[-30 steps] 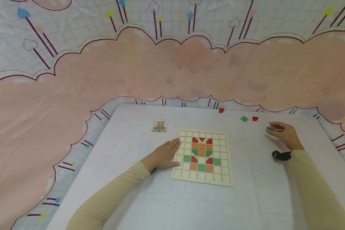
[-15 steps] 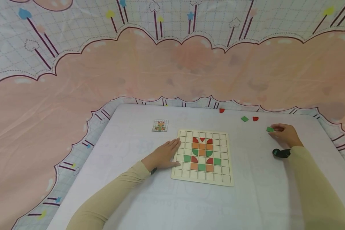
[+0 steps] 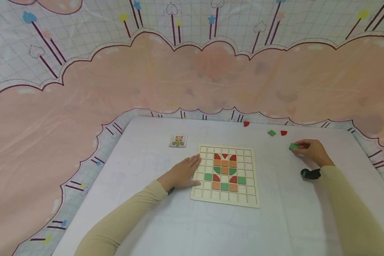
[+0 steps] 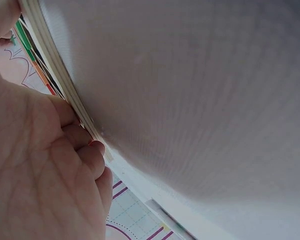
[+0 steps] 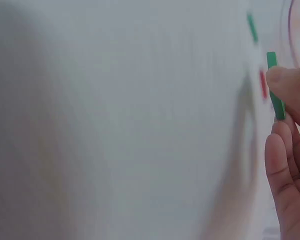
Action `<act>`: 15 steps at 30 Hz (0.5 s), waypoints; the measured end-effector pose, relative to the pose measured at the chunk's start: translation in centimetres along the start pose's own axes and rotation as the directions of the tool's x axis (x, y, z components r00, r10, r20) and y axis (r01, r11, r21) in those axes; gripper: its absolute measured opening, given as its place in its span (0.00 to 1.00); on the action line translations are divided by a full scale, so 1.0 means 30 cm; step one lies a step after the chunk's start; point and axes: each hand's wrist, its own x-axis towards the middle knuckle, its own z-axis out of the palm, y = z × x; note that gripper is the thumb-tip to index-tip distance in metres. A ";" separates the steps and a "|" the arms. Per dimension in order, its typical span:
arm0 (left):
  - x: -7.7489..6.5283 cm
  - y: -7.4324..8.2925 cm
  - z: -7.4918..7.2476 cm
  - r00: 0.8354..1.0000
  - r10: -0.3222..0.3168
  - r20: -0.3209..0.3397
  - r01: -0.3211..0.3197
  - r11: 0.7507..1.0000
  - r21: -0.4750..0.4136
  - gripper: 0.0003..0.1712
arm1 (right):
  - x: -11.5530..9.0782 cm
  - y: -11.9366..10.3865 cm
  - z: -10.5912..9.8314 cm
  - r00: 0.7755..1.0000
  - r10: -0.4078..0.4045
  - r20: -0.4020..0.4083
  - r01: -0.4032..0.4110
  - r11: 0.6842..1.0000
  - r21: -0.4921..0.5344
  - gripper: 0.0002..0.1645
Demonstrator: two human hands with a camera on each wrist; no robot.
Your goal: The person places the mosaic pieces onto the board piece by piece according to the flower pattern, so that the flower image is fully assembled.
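Note:
My right hand (image 3: 313, 152) pinches a green tile (image 3: 293, 146) between thumb and fingers, off to the right of the board. In the right wrist view the green tile (image 5: 276, 90) shows edge-on under the thumb. My left hand (image 3: 183, 173) lies flat with straight fingers at the left edge of a pale wooden grid board (image 3: 243, 197). In the left wrist view its fingers (image 4: 92, 160) touch the board's side (image 4: 60, 70). Set in the grid are red quarter-rounds, a red triangle (image 3: 225, 156), orange squares (image 3: 224, 163), green squares (image 3: 224, 186) and green quarter-rounds (image 3: 217, 170).
A small pattern card (image 3: 178, 140) lies behind the board to the left. Loose at the back right are a green tile (image 3: 271, 133) and red quarter-rounds (image 3: 283, 133) (image 3: 246, 124). A patterned cloth (image 3: 192, 78) rises beyond the white tabletop (image 3: 211, 234).
My right hand has moved a little left and toward me with the green tile, which has turned to show its face. My left hand has stayed at the board's edge.

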 end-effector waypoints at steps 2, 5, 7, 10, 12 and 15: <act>0.000 -0.001 0.001 1.000 -0.001 -0.001 0.001 1.000 0.004 0.53 | -0.014 -0.039 0.017 0.999 -0.040 0.002 0.040 0.999 0.021 0.25; 0.001 -0.002 0.003 1.000 -0.001 -0.002 0.001 1.000 0.011 0.53 | -0.032 -0.105 0.049 0.995 -0.099 0.012 0.098 0.994 0.054 0.22; 0.002 -0.003 0.004 1.000 -0.003 -0.002 0.003 1.000 0.014 0.53 | -0.045 -0.154 0.073 0.992 -0.123 0.024 0.121 0.991 0.056 0.20; 0.003 -0.004 0.006 1.000 -0.002 -0.003 0.002 1.000 0.021 0.53 | -0.063 -0.227 0.117 0.986 -0.167 0.028 0.165 0.984 0.064 0.18; 0.003 -0.004 0.005 1.000 0.000 -0.001 0.000 1.000 0.025 0.53 | -0.076 -0.277 0.148 0.979 -0.199 0.032 0.197 0.978 0.074 0.17; 0.002 -0.004 0.004 1.000 0.004 -0.003 -0.004 1.000 0.024 0.53 | -0.096 -0.352 0.197 0.968 -0.244 0.058 0.238 0.967 0.093 0.17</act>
